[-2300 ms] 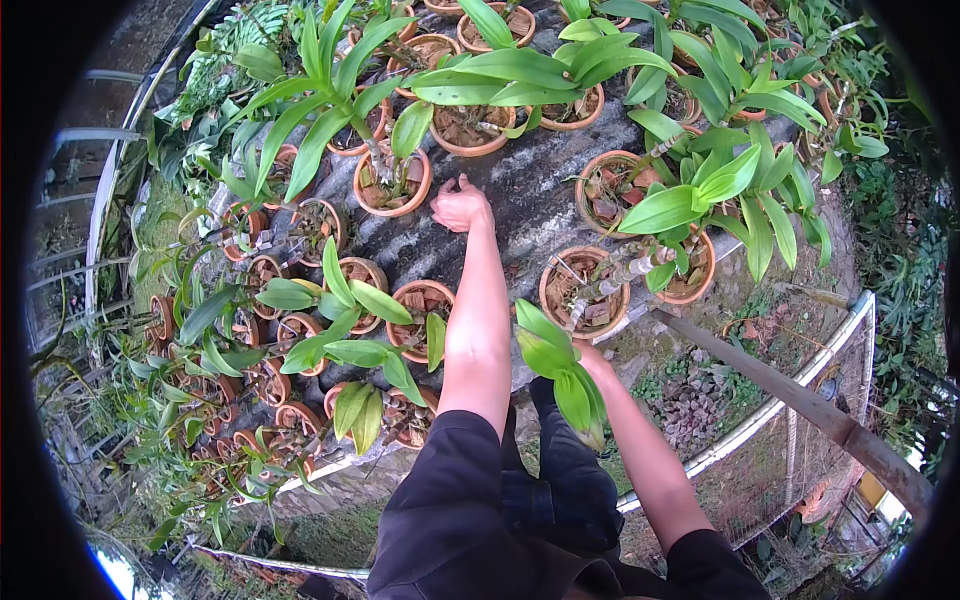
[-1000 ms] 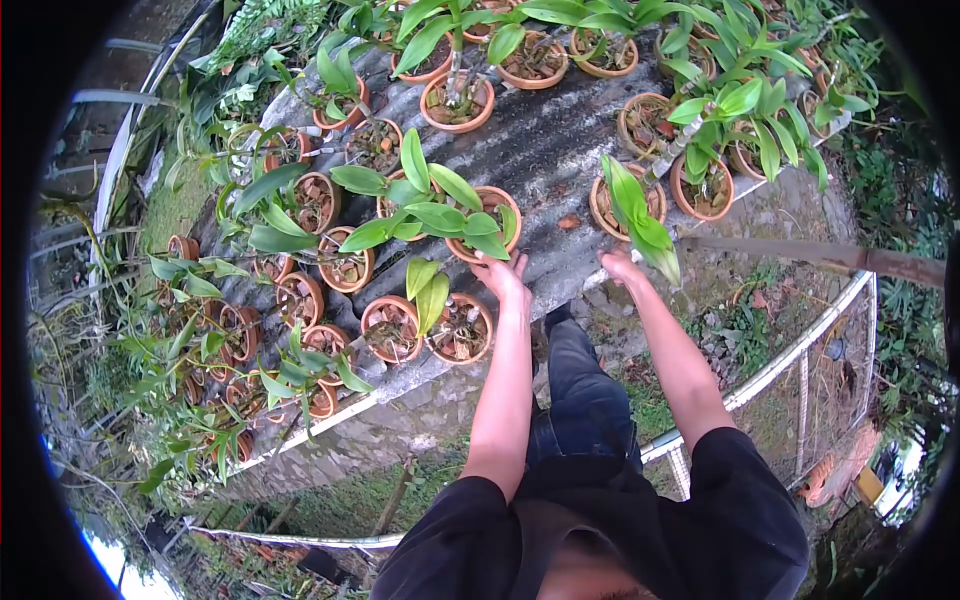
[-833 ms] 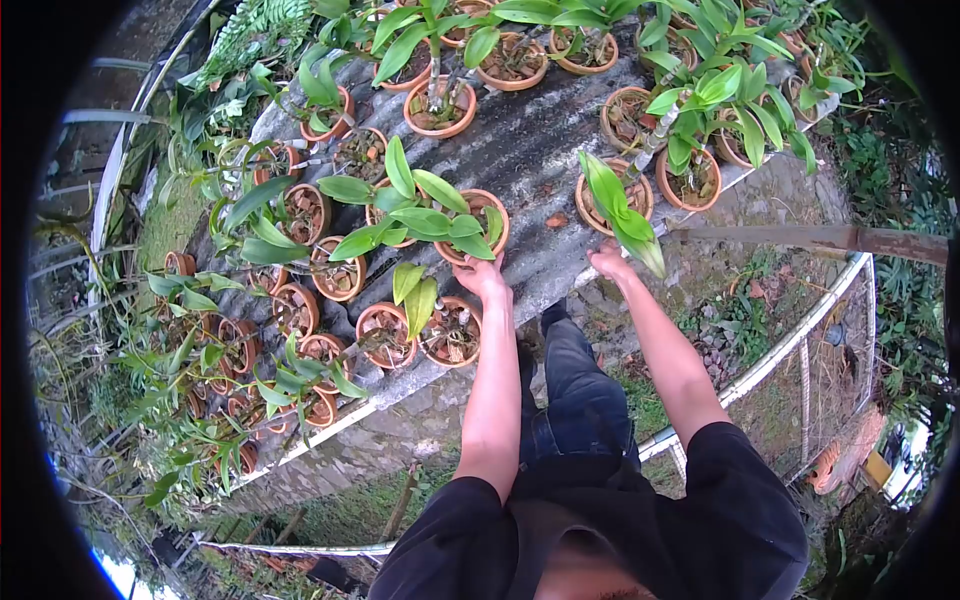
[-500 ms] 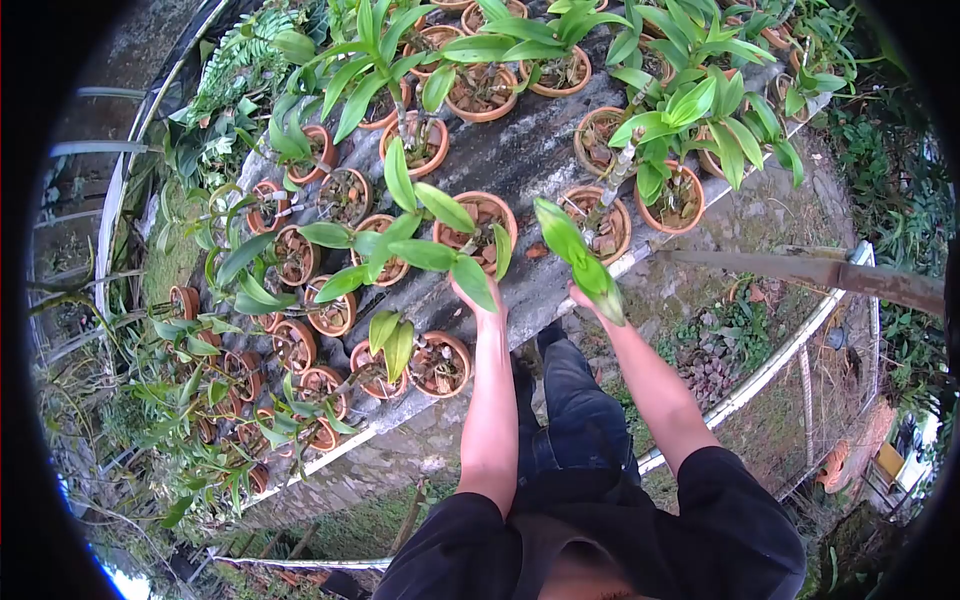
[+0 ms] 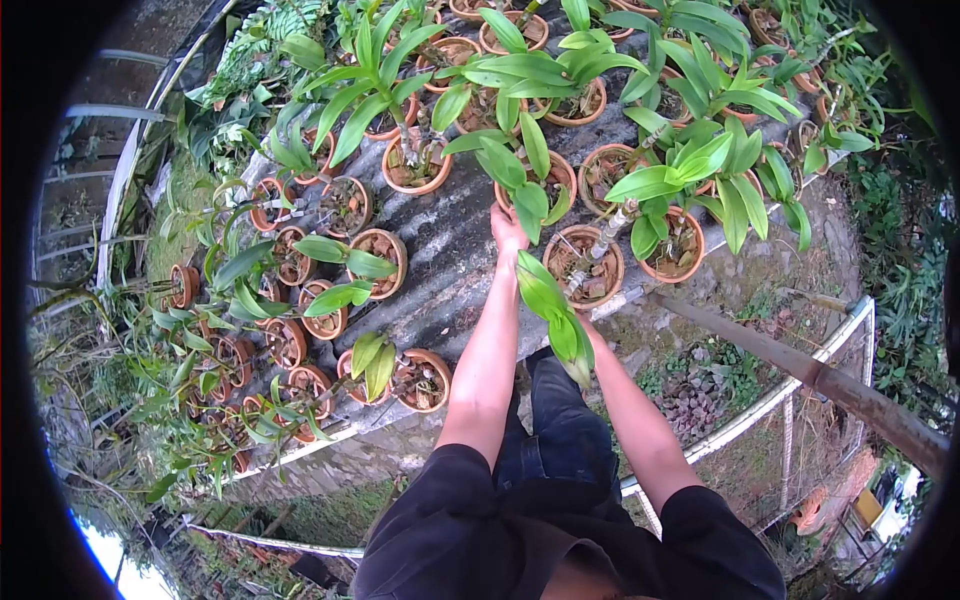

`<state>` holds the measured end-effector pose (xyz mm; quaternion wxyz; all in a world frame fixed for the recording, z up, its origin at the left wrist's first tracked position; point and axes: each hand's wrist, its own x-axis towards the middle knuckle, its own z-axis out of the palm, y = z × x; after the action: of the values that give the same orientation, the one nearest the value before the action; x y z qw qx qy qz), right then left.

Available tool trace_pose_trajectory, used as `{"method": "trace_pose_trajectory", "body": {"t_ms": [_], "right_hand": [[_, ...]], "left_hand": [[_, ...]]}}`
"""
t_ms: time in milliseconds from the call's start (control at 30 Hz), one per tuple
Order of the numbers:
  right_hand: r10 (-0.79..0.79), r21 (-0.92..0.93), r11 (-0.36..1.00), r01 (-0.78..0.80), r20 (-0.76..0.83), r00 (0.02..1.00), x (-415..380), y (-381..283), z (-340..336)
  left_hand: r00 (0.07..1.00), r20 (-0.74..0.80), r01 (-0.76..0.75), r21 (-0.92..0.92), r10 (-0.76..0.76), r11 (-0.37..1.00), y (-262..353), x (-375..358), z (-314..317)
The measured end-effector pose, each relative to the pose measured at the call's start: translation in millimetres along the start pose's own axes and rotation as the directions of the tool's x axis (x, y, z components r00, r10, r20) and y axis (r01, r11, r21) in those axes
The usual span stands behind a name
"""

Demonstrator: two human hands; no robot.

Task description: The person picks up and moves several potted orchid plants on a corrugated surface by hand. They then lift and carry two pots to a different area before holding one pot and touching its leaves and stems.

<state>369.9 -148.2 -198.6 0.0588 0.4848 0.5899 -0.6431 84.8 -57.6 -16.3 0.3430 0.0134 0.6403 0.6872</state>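
Nearest us, the worktop (image 5: 450, 300) ends in a slanting edge, and our right hand (image 5: 584, 322) is there beside the near pot (image 5: 620, 272); drooping leaves (image 5: 558, 325) hide its fingers, so we cannot tell how they stand. Left of our left forearm (image 5: 488, 350), bare grooved surface leaves open room towards the left-hand pots (image 5: 402, 270). Farther in, our left hand (image 5: 509, 232) holds the near-left side of the terracotta pot (image 5: 573, 188), fingers curled close against it. That pot is just beyond the near pot, with far pots (image 5: 575, 122) crowded behind.
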Motion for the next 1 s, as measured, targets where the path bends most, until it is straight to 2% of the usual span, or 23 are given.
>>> {"method": "trace_pose_trajectory", "body": {"t_ms": [33, 133, 200, 267, 333, 367, 400, 433, 467, 533, 600, 633, 667, 733, 800, 833, 867, 900, 967, 1000], "right_hand": [[-0.021, -0.025, 0.999, 0.021, 0.008, 1.000, -5.7, -12.5, -3.4], [-0.013, 0.134, 0.991, 0.015, -0.012, 1.000, -39.2, -57.2, -13.6], [0.043, 0.273, 0.961, -0.042, 0.002, 0.999, -71.3, -102.5, -23.1], [0.105, 0.409, 0.907, -0.105, 0.021, 0.994, -112.9, -163.4, -29.0], [0.133, 0.467, 0.874, -0.133, 0.034, 0.991, -126.2, -194.6, -31.9], [0.094, 0.451, 0.886, -0.106, 0.049, 0.994, -123.6, -197.8, -34.0], [0.163, 0.427, 0.886, -0.178, 0.073, 0.984, -121.4, -200.1, -35.4], [0.231, 0.402, 0.881, -0.250, 0.097, 0.968, -118.3, -200.2, -36.9], [0.297, 0.375, 0.870, -0.320, 0.120, 0.947, -115.3, -200.3, -38.4], [0.305, 0.547, 0.770, -0.328, 0.135, 0.943, -122.5, -196.6, -41.4], [0.319, 0.440, 0.836, -0.328, 0.097, 0.943, -123.1, -196.6, -41.6], [0.312, 0.227, 0.922, -0.315, 0.049, 0.949, -119.8, -198.5, -41.9], [0.257, 0.162, 0.952, -0.258, 0.029, 0.966, -121.5, -199.8, -39.3], [0.143, 0.025, 0.989, -0.143, -0.011, 0.990, -125.1, -202.9, -34.1], [0.094, -0.160, 0.982, -0.103, -0.061, 0.994, -124.6, -212.9, -34.6], [0.042, -0.272, 0.960, -0.070, -0.107, 0.993, -119.4, -207.0, -33.5], [-0.010, -0.382, 0.923, -0.049, -0.152, 0.988, -114.5, -201.6, -32.2], [-0.138, -0.498, 0.867, 0.010, -0.220, 0.966, -97.2, -157.0, -26.9], [-0.189, -0.564, 0.825, -0.020, -0.310, 0.932, -90.2, -133.2, -23.1], [-0.172, -0.555, 0.831, -0.019, -0.289, 0.942, -96.3, -141.2, -20.2]], "left_hand": [[0.999, 0.040, 0.036, -0.035, -0.034, 0.999, 12.3, -2.6, 0.3], [0.966, 0.169, 0.212, -0.092, -0.194, 0.973, 59.6, -16.2, 0.4], [0.968, 0.179, 0.151, 0.136, -0.174, 0.979, 66.2, -7.3, 0.0], [0.976, 0.167, 0.108, 0.188, -0.140, 0.976, 68.6, -7.7, 2.6], [0.953, 0.220, 0.195, 0.086, -0.209, 0.977, 68.8, -10.5, -1.2], [0.954, 0.217, 0.198, 0.068, -0.208, 0.978, 72.2, -17.9, -2.0], [0.954, 0.214, 0.202, 0.051, -0.209, 0.978, 73.3, -25.4, -4.4], [0.956, 0.195, 0.211, 0.054, -0.218, 0.976, 77.8, -35.1, -8.4], [0.967, 0.079, 0.240, 0.019, -0.241, 0.971, 82.4, -44.6, -12.7], [0.985, -0.116, 0.121, -0.067, -0.129, 0.990, 68.2, -63.1, -38.6], [0.944, -0.325, 0.036, -0.067, -0.056, 0.997, 43.8, -83.4, -73.9], [0.930, -0.360, 0.047, -0.079, -0.072, 0.996, 41.7, -98.4, -88.4], [0.915, -0.394, 0.058, -0.090, -0.089, 0.994, 40.1, -115.1, -102.3], [0.884, -0.415, 0.152, -0.178, -0.214, 0.972, 27.5, -143.4, -128.1], [0.908, -0.377, 0.210, 0.035, -0.181, 0.977, 1.8, -168.1, -146.5], [0.920, -0.343, 0.285, 0.261, -0.187, 0.922, -0.4, -181.0, -150.1], [0.931, -0.326, 0.218, 0.141, -0.163, 0.966, -5.0, -195.0, -145.5], [0.927, -0.339, 0.214, 0.125, -0.161, 0.969, 1.2, -207.5, -140.8], [0.921, -0.348, 0.228, 0.115, -0.176, 0.967, 5.2, -224.0, -141.6], [0.919, -0.342, 0.248, 0.122, -0.194, 0.961, 4.4, -230.5, -145.8]]}}
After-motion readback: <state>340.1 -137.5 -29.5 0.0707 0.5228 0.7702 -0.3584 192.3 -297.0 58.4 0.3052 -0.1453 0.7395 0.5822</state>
